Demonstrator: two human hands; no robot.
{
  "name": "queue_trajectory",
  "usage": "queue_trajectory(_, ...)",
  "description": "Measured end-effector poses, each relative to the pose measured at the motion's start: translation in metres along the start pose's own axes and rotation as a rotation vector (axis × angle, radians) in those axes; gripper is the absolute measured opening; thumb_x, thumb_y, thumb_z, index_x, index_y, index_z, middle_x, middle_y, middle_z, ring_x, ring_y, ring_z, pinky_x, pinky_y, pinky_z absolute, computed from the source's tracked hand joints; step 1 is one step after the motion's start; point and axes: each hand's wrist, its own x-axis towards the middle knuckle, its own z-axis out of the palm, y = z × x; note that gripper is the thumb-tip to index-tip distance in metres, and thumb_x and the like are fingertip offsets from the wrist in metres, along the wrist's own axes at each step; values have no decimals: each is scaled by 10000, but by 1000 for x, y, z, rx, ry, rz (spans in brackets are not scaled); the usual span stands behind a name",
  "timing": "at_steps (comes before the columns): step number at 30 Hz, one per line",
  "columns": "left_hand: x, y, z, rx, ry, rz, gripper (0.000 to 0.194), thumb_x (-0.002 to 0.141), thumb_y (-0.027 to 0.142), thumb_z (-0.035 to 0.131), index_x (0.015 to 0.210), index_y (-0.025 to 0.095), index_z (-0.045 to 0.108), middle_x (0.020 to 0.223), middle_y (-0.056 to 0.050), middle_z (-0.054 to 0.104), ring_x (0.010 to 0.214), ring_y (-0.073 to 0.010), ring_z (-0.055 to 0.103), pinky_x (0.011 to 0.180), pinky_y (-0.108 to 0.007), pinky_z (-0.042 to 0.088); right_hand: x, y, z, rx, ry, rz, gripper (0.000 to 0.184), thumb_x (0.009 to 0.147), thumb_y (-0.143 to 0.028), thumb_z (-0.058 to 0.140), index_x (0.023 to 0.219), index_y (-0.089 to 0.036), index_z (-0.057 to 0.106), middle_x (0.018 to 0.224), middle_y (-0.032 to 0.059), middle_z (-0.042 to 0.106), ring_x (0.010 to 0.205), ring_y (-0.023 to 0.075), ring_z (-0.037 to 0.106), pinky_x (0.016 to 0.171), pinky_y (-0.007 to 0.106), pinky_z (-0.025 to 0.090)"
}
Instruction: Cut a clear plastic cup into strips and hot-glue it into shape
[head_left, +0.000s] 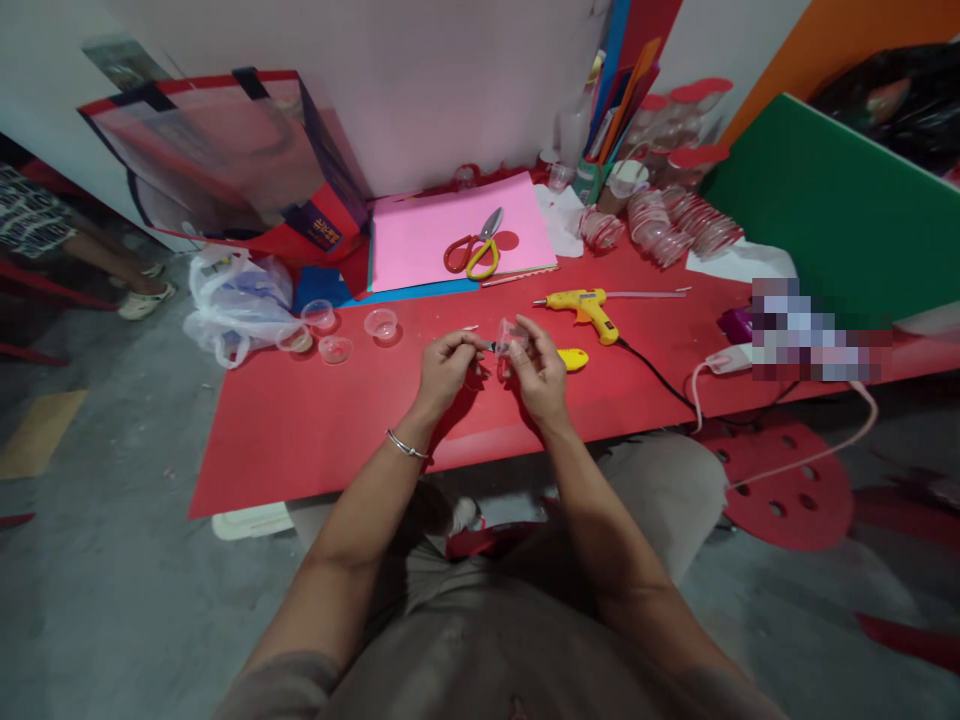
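Note:
In front of me, my right hand (541, 372) grips a small clear plastic cup (504, 338) with some red on it. My left hand (451, 368) is closed with its fingers pinched, touching the cup's left side. A short dark, metallic tip (490, 346) shows between those fingers and the cup; what it belongs to is hidden. Just right of my right hand lies a yellow object (574, 359), partly covered by the hand. A yellow glue gun (585, 304) with a clear glue stick in its back rests beyond it.
Scissors (480, 247) with red and yellow handles lie on pink paper (420, 232). Several clear cups stand at left, one (381, 324) apart, beside a plastic bag (236, 305). Stacked cups (656, 228) line the back right. The glue gun's black cord (656, 372) crosses the red table (315, 430).

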Motion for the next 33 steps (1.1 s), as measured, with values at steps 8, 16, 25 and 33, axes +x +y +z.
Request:
queue_trajectory(8,-1,-4,0,121,-130,264,118,861,329,807,899,217,813,863,-46,753,760,-147,686,730,-295,566,2,-4,0,88,-76,53,495,996,-620,617,1343,-274,689,1092,69,756,814,163,682,657,269,582)
queue_trajectory(16,-2,-6,1,325,3,487,109,940,315,757,902,219,790,892,-46,706,765,-130,655,711,-282,558,0,-8,0,108,-131,123,493,996,-630,606,1302,-257,709,882,15,723,617,125,599,541,254,526)
queue_trajectory(25,0,-14,-3,521,-14,678,156,981,302,721,1084,236,818,1045,-72,745,908,-164,704,806,-323,589,1,-5,-2,72,-112,98,486,1011,-656,559,1074,-223,771,766,-5,692,577,115,561,544,257,468)
queue_trajectory(33,-1,-13,0,466,14,658,107,951,309,765,962,231,836,855,-37,752,765,-140,683,721,-289,558,-1,-11,-1,174,-154,187,512,993,-702,559,1151,-251,745,683,-18,646,525,120,538,487,253,439)
